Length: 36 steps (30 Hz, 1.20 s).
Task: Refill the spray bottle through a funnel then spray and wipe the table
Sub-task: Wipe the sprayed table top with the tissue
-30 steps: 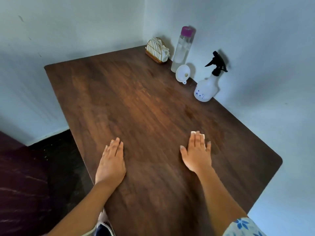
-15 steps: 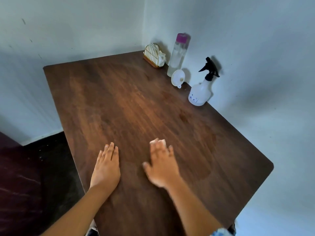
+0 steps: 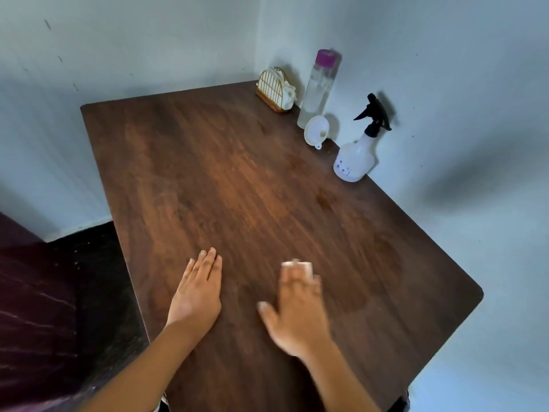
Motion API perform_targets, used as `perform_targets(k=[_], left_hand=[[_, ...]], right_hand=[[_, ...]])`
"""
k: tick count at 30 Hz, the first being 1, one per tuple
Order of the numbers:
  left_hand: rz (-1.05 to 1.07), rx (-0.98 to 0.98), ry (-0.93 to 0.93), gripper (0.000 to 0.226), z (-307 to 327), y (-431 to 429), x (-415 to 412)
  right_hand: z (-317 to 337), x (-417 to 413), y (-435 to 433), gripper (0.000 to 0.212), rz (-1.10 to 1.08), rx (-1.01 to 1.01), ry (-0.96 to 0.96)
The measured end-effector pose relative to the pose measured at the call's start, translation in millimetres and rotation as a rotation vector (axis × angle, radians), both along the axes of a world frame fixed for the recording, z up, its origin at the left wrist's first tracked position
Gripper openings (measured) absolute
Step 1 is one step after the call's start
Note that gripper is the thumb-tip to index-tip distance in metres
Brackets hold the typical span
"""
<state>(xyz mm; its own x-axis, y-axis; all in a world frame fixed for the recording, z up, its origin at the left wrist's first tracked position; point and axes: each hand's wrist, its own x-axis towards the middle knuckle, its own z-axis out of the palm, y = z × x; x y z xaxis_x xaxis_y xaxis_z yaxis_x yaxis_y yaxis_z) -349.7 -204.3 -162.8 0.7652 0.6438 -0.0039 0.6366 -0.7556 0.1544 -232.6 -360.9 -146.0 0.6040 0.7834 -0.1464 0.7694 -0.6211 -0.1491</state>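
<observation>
My right hand (image 3: 297,316), low centre, presses flat fingers on the cloth (image 3: 300,266) — no pinch, so it slides over the table (image 3: 237,188). My left hand (image 3: 197,295) beside it lies flat, holding nothing — a brace, prob. Spray bottle (image 3: 356,156) & funnel (image 3: 317,130) sit upper right by the wall, clear of my wiping.

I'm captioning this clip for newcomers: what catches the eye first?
The blurred right hand presses a white cloth on the brown table near its front, the left hand flat beside it. Along the far right wall sit a spray bottle, a white funnel and a purple-capped bottle.
</observation>
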Motion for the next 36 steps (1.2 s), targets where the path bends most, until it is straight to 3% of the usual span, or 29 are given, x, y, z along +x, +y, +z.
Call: perform_targets(k=[2,4,8,11,16,19,22,26,31,36], left_hand=[[0.006,0.016,-0.009,0.051,-0.3,-0.3,-0.6],[-0.003,0.036,-0.016,0.05,1.9,-0.9,-3.9],[-0.055,-0.016,0.016,0.051,5.8,-12.7,-20.5],[-0.094,-0.018,0.054,0.054,11.3,-21.3,-28.2],[-0.044,-0.037,0.097,0.054,18.8,-25.1,-19.3],[-0.021,-0.058,0.094,0.054,18.3,-27.3,-18.6],[-0.021,-0.074,0.072,0.053,18.5,-26.3,-19.4],[-0.074,-0.069,0.104,0.054,20.2,-30.7,-26.0],[-0.135,-0.074,0.12,0.053,22.1,-37.8,-43.9],[-0.177,-0.075,0.086,0.053,19.3,-33.0,-52.0]], right_hand=[[4.4,-9.7,39.4,0.084,0.17,-0.044,0.048],[3.6,23.7,62.6,0.08,0.18,-0.062,-0.026],[2.7,127.5,31.1,0.08,-0.149,-0.203,0.039],[7.1,151.5,-40.2,0.081,-0.371,-0.225,0.059],[1.4,59.6,-95.8,0.09,-0.412,-0.159,0.006],[-3.8,-34.2,-73.7,0.096,-0.197,-0.045,-0.004],[-6.8,-98.8,-29.2,0.088,0.069,0.01,0.075],[3.6,-64.3,-1.6,0.078,0.129,-0.01,0.061],[2.6,0.2,-34.2,0.077,-0.156,-0.117,0.059],[3.6,-61.4,-28.6,0.095,-0.13,-0.126,0.02]])
